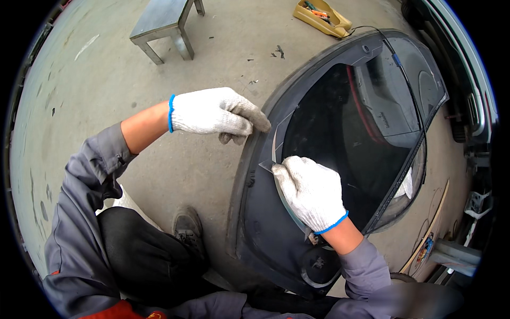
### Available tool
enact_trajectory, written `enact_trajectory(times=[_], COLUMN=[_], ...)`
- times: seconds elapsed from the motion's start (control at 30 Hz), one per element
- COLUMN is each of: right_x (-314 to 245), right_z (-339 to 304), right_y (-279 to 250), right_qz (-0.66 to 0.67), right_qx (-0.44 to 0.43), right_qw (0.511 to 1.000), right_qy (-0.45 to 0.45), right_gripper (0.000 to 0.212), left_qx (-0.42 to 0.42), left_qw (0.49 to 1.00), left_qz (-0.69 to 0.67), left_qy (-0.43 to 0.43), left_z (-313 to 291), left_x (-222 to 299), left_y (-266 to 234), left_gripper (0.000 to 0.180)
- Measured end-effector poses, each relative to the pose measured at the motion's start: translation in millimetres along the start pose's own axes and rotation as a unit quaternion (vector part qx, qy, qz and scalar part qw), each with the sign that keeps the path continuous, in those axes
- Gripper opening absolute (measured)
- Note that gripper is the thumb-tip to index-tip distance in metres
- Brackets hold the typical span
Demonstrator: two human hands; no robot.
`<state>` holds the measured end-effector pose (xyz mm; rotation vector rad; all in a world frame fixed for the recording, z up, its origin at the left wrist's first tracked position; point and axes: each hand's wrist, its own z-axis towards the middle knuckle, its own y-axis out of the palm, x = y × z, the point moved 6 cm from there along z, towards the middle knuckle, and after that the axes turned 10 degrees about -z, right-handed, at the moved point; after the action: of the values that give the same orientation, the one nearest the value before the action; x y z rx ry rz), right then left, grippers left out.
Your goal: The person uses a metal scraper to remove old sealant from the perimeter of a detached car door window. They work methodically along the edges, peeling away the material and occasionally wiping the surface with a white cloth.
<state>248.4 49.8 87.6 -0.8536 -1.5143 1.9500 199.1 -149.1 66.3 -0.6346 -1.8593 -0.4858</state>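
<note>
A dark grey car panel with a large black window glass (pixel 329 122) lies in front of me; its near-left border (pixel 252 212) is bare. My right hand (pixel 311 191), in a white knit glove with a blue cuff, rests over the glass edge. Thumb and fingers pinch a small flat dark piece (pixel 266 166), its pointed corner sticking out to the left. A thin pale curved strip (pixel 274 146) follows the glass edge and passes under this hand. My left hand (pixel 218 114), gloved alike, hovers at the panel's left edge, fingers loosely bent, nothing visible in them.
A metal bench (pixel 159 21) stands at the far left. Beyond the panel sits a yellow tray (pixel 321 18) of tools. A black cable (pixel 406 80) crosses the panel. Vehicle parts line the right side, near a wooden stick (pixel 427 228). Dark scraps (pixel 279 51) lie on the concrete.
</note>
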Motion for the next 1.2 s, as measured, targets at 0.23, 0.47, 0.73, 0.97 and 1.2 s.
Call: enact_trajectory(times=[0.23,0.47,0.73,0.97,1.2], right_x=[1.3,9.0,20.2,16.4,10.7], right_z=[2.6,6.9,29.0,31.7,37.0], right_y=[4.5,12.6,19.2,21.7,20.4], right_qz=[-0.008,-0.043,-0.067,-0.092,-0.159], right_qx=[-0.026,-0.010,-0.009,-0.004,0.008], right_qw=[1.000,0.999,0.997,0.996,0.987], right_qy=[0.012,0.010,0.036,0.016,-0.015], right_gripper=[0.029,0.027,0.027,0.027,0.023], left_qx=[-0.010,0.004,0.076,-0.001,-0.011], left_qw=[0.999,0.997,0.973,0.977,0.985], left_qz=[0.006,0.050,0.199,0.194,0.148], left_qy=[-0.047,-0.052,0.091,0.084,0.082], left_z=[-0.1,7.2,21.3,27.0,27.3], left_x=[-0.4,1.8,-0.4,-3.8,-6.5], left_y=[8.2,6.1,-8.4,4.5,7.3], left_gripper=[0.032,0.033,0.037,0.037,0.036])
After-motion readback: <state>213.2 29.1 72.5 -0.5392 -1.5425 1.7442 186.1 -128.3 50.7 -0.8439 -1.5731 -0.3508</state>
